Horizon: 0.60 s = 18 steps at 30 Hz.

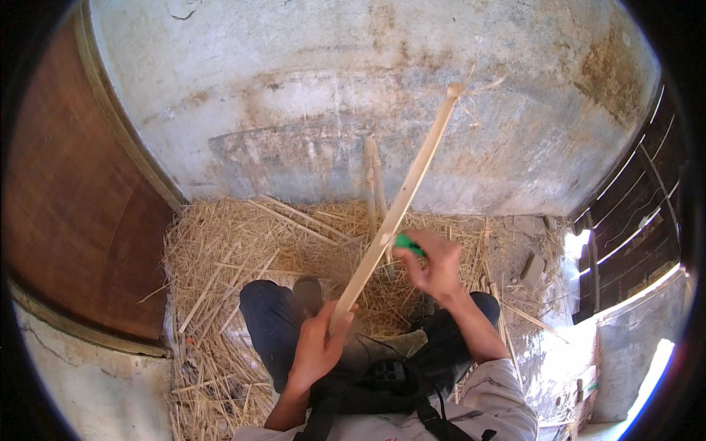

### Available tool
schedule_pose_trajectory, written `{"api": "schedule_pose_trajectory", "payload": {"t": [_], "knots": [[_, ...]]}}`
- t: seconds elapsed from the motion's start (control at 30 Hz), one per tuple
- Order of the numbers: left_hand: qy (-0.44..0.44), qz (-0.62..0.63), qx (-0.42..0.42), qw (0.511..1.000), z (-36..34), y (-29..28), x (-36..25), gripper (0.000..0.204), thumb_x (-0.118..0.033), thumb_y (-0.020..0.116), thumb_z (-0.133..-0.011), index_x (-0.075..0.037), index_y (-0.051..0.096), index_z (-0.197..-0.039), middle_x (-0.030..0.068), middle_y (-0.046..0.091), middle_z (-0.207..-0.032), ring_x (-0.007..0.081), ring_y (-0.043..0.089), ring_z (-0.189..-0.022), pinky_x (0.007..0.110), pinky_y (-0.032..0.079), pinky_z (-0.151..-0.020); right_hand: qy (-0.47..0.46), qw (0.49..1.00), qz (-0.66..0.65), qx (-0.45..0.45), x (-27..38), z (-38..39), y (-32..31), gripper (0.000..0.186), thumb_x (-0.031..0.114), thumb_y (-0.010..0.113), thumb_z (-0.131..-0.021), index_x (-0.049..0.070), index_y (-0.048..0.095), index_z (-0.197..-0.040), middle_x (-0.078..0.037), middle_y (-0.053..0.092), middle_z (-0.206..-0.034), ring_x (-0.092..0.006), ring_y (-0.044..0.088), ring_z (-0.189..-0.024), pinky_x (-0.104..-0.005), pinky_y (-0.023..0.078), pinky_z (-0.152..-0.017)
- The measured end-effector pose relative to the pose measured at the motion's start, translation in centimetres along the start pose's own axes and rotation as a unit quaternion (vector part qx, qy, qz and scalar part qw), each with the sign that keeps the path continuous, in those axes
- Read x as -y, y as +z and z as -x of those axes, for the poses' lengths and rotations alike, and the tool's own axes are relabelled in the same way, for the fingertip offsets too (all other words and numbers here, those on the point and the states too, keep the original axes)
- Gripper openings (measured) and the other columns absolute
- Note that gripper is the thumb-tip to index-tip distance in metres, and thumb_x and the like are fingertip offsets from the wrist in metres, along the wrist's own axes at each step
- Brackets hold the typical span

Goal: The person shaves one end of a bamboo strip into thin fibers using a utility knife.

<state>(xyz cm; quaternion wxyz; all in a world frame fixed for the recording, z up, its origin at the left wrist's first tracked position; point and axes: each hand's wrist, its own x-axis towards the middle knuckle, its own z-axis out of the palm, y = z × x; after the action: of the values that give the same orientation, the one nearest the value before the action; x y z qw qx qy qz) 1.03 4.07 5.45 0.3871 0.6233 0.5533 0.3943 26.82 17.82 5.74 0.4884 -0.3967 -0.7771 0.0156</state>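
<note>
A long, pale wooden strip (412, 180) slants up and away from me, with curled shavings hanging at its far tip. My left hand (321, 344) is closed round its near end, low between my knees. Partway up the strip, on its right side, my right hand (435, 268) grips a small green tool (409, 245). The tool's front end meets the strip or lies very close to it; its blade or working edge is too small to make out.
Straw-like shavings (198, 228) and loose thin sticks cover the floor around my legs. Two pale sticks (371, 169) stand upright near the stained wall (294, 95). A brown door panel (81, 191) is at left, a small block (532, 270) at right, dark slatted boards (636, 220) beyond.
</note>
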Motion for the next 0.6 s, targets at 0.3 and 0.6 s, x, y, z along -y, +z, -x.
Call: {"api": "schedule_pose_trajectory", "payload": {"t": [0.3,0.6], "knots": [[-0.018,0.054,0.009,0.998,3.4,0.1,2.0,0.027,-0.022,0.063,-0.115,-0.003,0.073,-0.131,0.0013,0.056,-0.073,0.0086,0.047,-0.066,0.031,0.039,-0.060,0.093,0.994,0.022,-0.054,-3.2,-2.6,-2.4,0.019,0.016,0.084,-0.096,0.000,0.080,-0.107,-0.018,0.080,-0.094,-0.0322,0.078,-0.076,-0.0380,0.060,-0.070],[-0.034,0.033,0.053,0.997,5.4,-1.1,3.8,0.028,-0.019,0.065,-0.113,-0.001,0.069,-0.134,0.0196,0.062,-0.073,0.0223,0.062,-0.060,0.039,0.049,-0.060,0.118,0.989,0.058,-0.072,-8.3,-4.0,-2.8,0.026,0.026,0.080,-0.102,0.001,0.080,-0.107,-0.017,0.069,-0.075,-0.0271,0.063,-0.060,-0.0387,0.049,-0.060]]}}
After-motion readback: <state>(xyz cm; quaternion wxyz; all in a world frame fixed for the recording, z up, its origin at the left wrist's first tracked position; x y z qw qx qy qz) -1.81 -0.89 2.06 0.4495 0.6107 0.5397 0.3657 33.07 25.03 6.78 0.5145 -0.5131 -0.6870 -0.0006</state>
